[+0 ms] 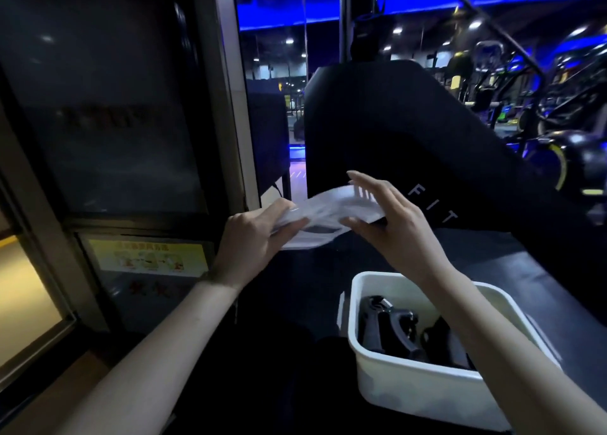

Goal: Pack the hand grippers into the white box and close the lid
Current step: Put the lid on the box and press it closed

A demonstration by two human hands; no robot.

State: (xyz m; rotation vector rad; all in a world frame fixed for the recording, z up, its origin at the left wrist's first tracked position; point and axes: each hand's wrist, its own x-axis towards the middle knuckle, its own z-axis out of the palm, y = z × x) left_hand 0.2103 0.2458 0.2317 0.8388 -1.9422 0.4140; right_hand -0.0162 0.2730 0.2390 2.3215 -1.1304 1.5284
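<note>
The white box stands open on the dark surface at the lower right. Black hand grippers lie inside it, partly hidden by my right forearm. Above and to the left of the box I hold its white lid tilted in the air. My left hand grips the lid's near left edge. My right hand touches its right end, thumb under the lid and fingers spread above it.
A dark glass-fronted cabinet with a yellow label stands close on the left. A black padded gym machine rises right behind the lid. More gym equipment fills the far right under blue light.
</note>
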